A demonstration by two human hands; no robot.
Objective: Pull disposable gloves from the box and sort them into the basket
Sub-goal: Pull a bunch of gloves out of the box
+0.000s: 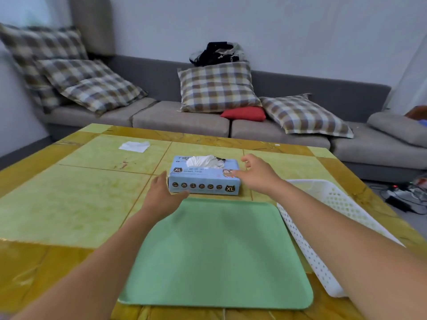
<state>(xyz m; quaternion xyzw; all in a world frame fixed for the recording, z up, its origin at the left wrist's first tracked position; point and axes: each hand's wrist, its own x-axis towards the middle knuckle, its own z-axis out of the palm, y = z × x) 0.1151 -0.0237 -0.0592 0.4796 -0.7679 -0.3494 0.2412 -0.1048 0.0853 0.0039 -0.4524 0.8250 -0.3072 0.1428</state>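
A light blue glove box [203, 181] marked XL lies on the table beyond the green tray, with white gloves [204, 160] bunched out of its top slot. My left hand [161, 192] rests against the box's left end, thumb along the front bottom edge. My right hand [258, 173] hovers at the box's right end with its fingers spread and relaxed, the thumb over the top right corner. A white perforated basket [332, 199] stands to the right, partly behind my right forearm.
A green tray [217, 255] lies in front of the box. A white tissue [135, 146] sits at the table's far left. The yellow tiled table [69, 192] ends before a grey sofa [184, 121] with checked cushions. Cables lie on the floor at right.
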